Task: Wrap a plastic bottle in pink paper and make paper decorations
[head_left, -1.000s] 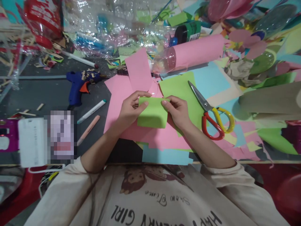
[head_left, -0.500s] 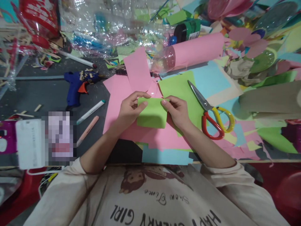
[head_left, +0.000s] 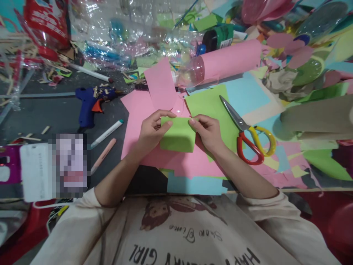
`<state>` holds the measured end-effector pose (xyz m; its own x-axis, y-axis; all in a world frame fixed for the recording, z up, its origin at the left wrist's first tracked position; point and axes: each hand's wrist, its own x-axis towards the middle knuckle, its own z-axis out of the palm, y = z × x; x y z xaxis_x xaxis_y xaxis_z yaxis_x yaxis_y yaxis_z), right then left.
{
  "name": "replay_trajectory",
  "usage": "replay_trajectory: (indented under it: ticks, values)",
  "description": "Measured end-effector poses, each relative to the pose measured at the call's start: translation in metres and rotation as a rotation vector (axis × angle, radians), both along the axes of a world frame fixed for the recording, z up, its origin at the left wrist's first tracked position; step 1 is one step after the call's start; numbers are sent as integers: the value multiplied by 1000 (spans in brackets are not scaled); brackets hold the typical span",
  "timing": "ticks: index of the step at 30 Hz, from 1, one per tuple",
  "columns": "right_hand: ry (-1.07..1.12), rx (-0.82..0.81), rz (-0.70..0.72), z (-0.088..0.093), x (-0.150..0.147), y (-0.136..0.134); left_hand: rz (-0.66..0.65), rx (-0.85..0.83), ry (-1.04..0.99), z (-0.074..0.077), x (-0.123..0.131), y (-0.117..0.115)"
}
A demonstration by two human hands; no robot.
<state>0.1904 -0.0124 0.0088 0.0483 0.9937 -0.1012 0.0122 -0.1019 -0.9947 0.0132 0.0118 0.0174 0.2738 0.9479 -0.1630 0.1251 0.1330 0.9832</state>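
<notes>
Paper-handling step, both hands on one small green paper (head_left: pixel 178 138), probably lining up or working its upper edge; exact action can't be told from this view. Left hand (head_left: pixel 153 130) pinches near the upper left corner, thumb on the front face, index finger along the top edge. Right hand (head_left: pixel 208 131) pinches the upper right corner, thumb in front, fingers curled behind. Both grasping, neither released; hidden fingertips can't be read.

Next move likely calls for matched finger pressure at both corners and a level top edge; an uneven pull could skew or crease it.

Green paper: bright lime, plain, roughly rectangular, wider than tall, lower edge free and slightly bowed. No writing visible. Single or doubled, can't tell. Location: centre, between the two hands, in front of the wearer, over pink paper (head_left: pixel 132 129); whether it touches that, unclear. Larger green sheet (head_left: pixel 208 99) lies behind the right hand, scissors (head_left: pixel 243 127) to the right, blades apart from the hand. Glue gun (head_left: pixel 87 105) well off to the left.
</notes>
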Motion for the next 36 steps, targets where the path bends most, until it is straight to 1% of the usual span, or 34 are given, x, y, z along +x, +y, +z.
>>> replay_trajectory:
  ticks: [4, 9, 14, 27, 32, 36]
  values:
    - [6, 5, -5, 1, 0, 0, 9, 17, -3, 0, 0, 0]
    - [6, 25, 1, 0, 0, 0, 4, -7, -32, 2, 0, -1]
    - [13, 46, 2, 0, 1, 0, 9, 13, -12, 0, 1, 0]
    - [-18, 23, -11, -3, 2, 0, 0, 72, 18, -1, 1, 0]
    - [3, 39, -6, -5, 2, 0, -3, 53, 5, -1, 1, 0]
    - [-9, 26, -4, -4, 2, 0, 15, 51, 31, -1, 1, -1]
